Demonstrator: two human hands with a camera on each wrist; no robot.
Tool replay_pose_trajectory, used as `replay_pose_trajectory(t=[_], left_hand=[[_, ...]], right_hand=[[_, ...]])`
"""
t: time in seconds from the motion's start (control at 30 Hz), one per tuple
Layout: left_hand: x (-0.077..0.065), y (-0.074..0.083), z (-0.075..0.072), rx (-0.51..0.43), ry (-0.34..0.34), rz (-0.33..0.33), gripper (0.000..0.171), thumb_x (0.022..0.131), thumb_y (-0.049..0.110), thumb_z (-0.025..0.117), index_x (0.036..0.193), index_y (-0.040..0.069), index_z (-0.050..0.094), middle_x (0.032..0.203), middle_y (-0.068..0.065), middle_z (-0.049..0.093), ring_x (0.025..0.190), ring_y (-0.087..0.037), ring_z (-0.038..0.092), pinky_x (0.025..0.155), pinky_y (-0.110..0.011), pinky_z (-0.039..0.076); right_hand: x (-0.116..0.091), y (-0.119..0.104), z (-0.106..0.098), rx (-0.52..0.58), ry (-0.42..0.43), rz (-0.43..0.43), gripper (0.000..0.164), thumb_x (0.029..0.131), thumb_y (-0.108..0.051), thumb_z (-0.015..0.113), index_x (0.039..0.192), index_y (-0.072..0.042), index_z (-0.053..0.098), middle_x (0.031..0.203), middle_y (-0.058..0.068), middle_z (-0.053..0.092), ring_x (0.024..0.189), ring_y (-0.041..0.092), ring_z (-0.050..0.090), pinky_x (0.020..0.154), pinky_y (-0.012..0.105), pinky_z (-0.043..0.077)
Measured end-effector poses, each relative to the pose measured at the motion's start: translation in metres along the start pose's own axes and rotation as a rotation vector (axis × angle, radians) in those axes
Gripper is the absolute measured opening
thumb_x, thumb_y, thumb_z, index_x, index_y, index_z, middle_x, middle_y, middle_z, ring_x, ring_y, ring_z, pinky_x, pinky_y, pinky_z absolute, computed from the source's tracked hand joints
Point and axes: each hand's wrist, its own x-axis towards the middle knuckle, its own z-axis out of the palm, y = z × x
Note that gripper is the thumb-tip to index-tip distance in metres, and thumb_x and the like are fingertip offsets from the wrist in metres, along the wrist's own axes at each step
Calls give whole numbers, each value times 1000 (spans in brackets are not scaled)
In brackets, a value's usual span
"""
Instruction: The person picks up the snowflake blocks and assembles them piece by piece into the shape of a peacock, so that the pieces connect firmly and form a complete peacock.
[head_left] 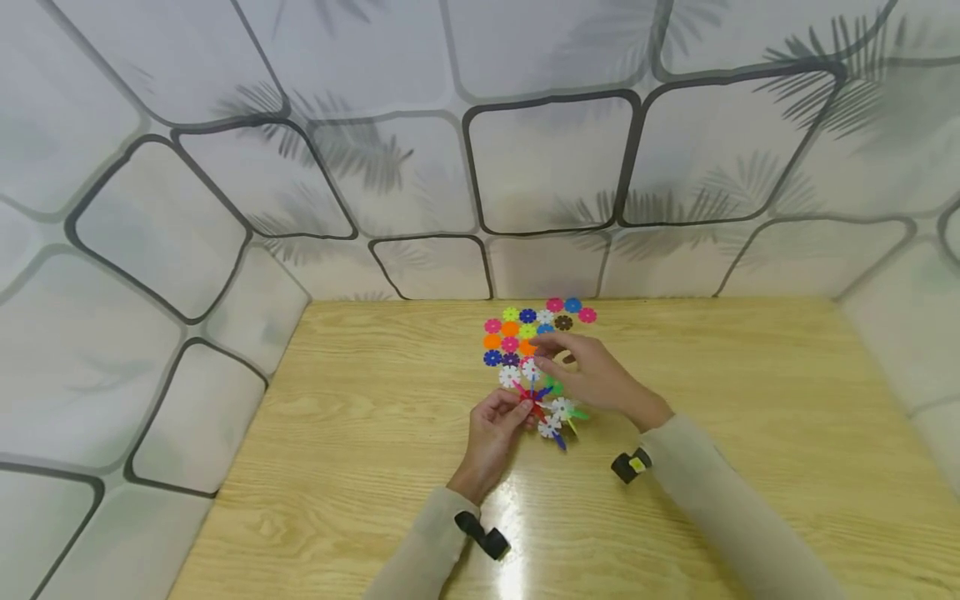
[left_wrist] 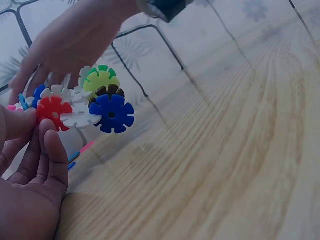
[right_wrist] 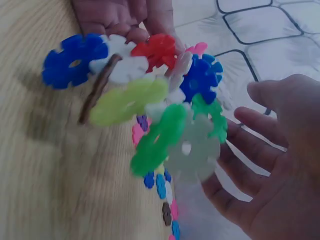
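A cluster of interlocking snowflake discs (head_left: pixel 561 408) is held up by my left hand (head_left: pixel 491 433), whose thumb and fingers pinch it at a red disc (left_wrist: pixel 54 113). White, blue, brown, yellow and green pieces branch from it, with a blue disc (right_wrist: pixel 75 61) at one end and a green disc (right_wrist: pixel 159 140) at another. My right hand (head_left: pixel 596 375) hovers just beyond the cluster, over the nearer loose discs in the head view. Its fingers are loosely bent and apart, with nothing between them in the right wrist view (right_wrist: pixel 270 165).
Loose flower-shaped discs (head_left: pixel 510 343) in pink, orange, yellow, blue, white and brown lie flat in rough rows on the wooden table (head_left: pixel 360 400). Behind them stands a patterned wall covering (head_left: pixel 551 167), which also runs along the left and right sides.
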Motion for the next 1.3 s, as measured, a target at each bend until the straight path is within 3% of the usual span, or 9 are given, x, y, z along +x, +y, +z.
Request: replay_pose_trajectory(t=[0.1, 0.23, 0.5, 0.73, 0.83, 0.97, 1.1, 1.17, 1.3], left_hand=[[0, 1, 0, 29, -6, 9, 29, 103, -11, 63, 91, 15, 67, 85, 8, 76, 75, -5, 71, 75, -21, 62], [-2, 2, 2, 56, -5, 17, 24, 102, -10, 64, 92, 11, 68, 83, 6, 76, 75, -6, 71, 74, -20, 62], [-3, 2, 8, 71, 35, 15, 19, 101, -12, 64, 93, 5, 65, 80, 8, 76, 72, -5, 70, 71, -20, 61], [-4, 1, 9, 82, 71, 9, 14, 101, -10, 66, 93, 1, 65, 78, 7, 74, 71, -6, 69, 70, -20, 61], [-3, -1, 6, 79, 71, 10, 16, 101, -9, 66, 93, 4, 66, 79, 7, 74, 71, -6, 70, 71, -21, 61], [-1, -1, 2, 66, 58, 17, 23, 102, -8, 65, 93, 12, 67, 81, 7, 75, 73, -6, 70, 73, -20, 62], [1, 0, 1, 53, 57, -5, 24, 102, -8, 65, 93, 14, 68, 83, 7, 76, 74, -6, 70, 74, -21, 62], [1, 1, 0, 50, 62, -15, 24, 102, -8, 66, 93, 14, 68, 83, 7, 76, 74, -6, 71, 74, -21, 63], [2, 1, 1, 29, 67, -24, 23, 102, -8, 66, 93, 13, 68, 84, 6, 77, 75, -7, 71, 75, -21, 63]], right_hand=[[13, -2, 7, -3, -78, -13, 36, 111, -24, 66, 141, -6, 69, 127, 8, 78, 121, 28, 72, 107, 57, 58], [23, -6, 17, -57, -132, -30, 27, 108, -23, 69, 130, -8, 76, 118, 4, 82, 115, 26, 74, 102, 51, 59], [22, -12, 22, -132, -101, 13, 17, 104, -19, 73, 119, -14, 80, 115, 4, 82, 114, 29, 73, 103, 54, 57], [26, -18, 19, -178, -132, 25, 16, 102, -21, 76, 116, -14, 79, 114, 5, 82, 114, 31, 73, 103, 54, 56], [29, -19, 16, -169, -152, 5, 18, 103, -22, 74, 118, -13, 78, 115, 7, 82, 116, 32, 74, 104, 56, 57], [34, -12, 4, -63, -108, 2, 30, 108, -24, 69, 134, -7, 72, 125, 11, 79, 122, 33, 72, 105, 56, 60], [39, 6, -10, -1, 13, 79, 40, 112, -24, 62, 146, -4, 64, 138, 18, 73, 129, 36, 68, 107, 55, 59], [40, 17, -16, -24, 63, 134, 42, 113, -22, 59, 149, -1, 61, 145, 22, 68, 132, 41, 65, 111, 59, 56], [42, 41, -25, -177, 96, 249, 52, 112, -18, 53, 158, 7, 48, 162, 30, 47, 148, 51, 48, 125, 67, 40]])
